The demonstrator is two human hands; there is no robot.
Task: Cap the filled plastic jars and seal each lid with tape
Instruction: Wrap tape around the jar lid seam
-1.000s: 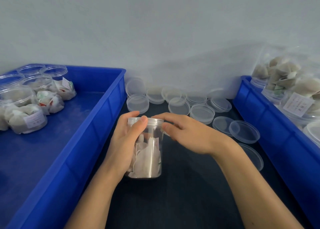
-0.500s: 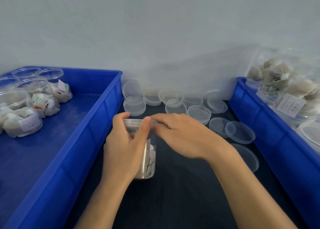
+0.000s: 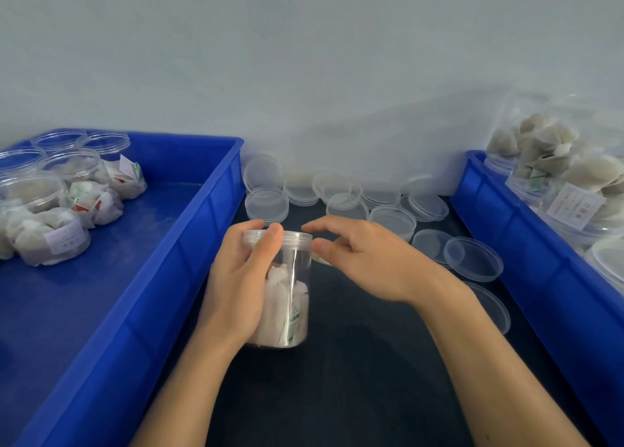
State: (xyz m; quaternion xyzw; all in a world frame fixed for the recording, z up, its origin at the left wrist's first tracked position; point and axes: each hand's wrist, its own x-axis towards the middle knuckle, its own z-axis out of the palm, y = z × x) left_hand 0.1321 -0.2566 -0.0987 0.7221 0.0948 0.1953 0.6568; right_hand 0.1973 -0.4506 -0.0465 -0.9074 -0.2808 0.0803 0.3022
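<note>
While your left hand [image 3: 236, 288] is gripping the capped clear jar [image 3: 287, 298] standing on the dark table [image 3: 354, 379], your right hand [image 3: 364, 261] is hovering just beside its lid [image 3: 290, 237], fingers loosely spread and holding nothing. Loose lids [image 3: 472, 259] are lying behind, between two blue bins [image 3: 162, 278].
</note>
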